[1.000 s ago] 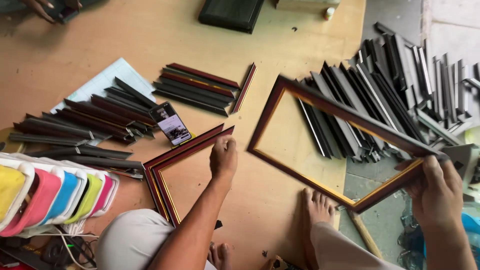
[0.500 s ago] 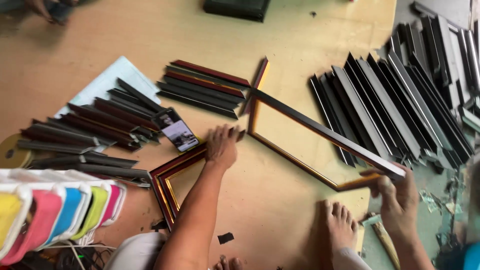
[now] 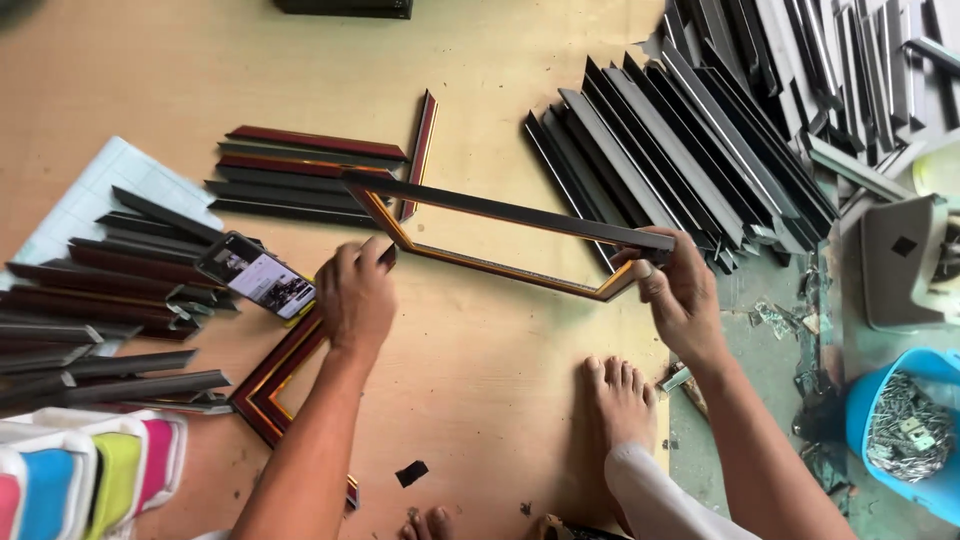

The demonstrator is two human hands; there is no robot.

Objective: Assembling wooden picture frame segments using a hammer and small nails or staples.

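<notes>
I hold a dark wooden picture frame (image 3: 500, 212) with a gold inner edge, tilted almost edge-on above the board floor. My right hand (image 3: 678, 290) grips its right corner. My left hand (image 3: 357, 295) is at its lower left rail, fingers curled near the frame; whether it grips is hard to tell. Under my left hand lies a second red-brown frame (image 3: 272, 385) flat on the floor. A phone (image 3: 257, 273) with a lit screen rests just left of that hand.
Dark frame mouldings (image 3: 300, 170) lie stacked ahead, more (image 3: 95, 300) at the left and a large pile (image 3: 720, 130) at the right. A blue tub of metal fasteners (image 3: 905, 425) stands far right. My bare foot (image 3: 620, 400) rests below the frame. Coloured items (image 3: 90, 470) sit bottom left.
The held frame has swung from open and facing me to nearly edge-on, and moved left. My left hand has come off the floor frame up to the held one.
</notes>
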